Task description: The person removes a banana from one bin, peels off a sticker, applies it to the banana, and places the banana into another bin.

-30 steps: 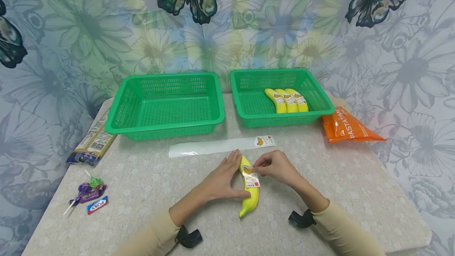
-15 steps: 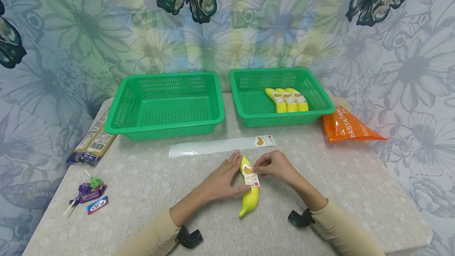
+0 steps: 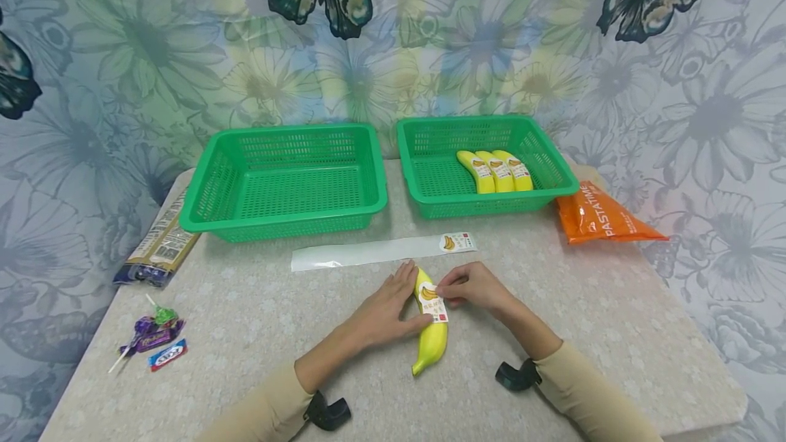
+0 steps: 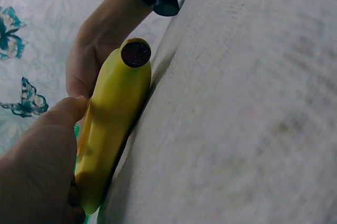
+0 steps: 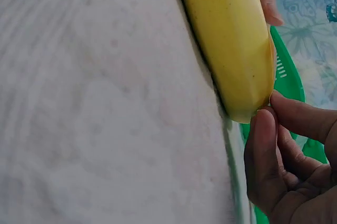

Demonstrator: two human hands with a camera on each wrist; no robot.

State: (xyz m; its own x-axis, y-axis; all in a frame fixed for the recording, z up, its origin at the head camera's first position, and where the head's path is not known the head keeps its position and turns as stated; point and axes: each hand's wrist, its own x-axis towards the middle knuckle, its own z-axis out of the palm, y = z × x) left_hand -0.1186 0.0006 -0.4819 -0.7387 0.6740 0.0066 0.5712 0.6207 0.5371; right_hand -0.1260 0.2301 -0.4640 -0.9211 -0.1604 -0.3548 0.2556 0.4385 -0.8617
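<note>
Flowered cloth backs a speckled bench (image 3: 258, 319) where a banana (image 3: 432, 333) lies near the front edge; the left hand (image 3: 383, 309) steadies it with straight fingers while the right hand (image 3: 473, 288) pinches its label (image 3: 433, 303), apparently half-stuck. Three labelled bananas (image 3: 499, 171) already lie in the right basket (image 3: 555, 168).

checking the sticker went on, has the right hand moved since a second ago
Barely: against the paper strip, the right hand has crept slightly left onto the banana, its fingers pinching at the label.
</note>
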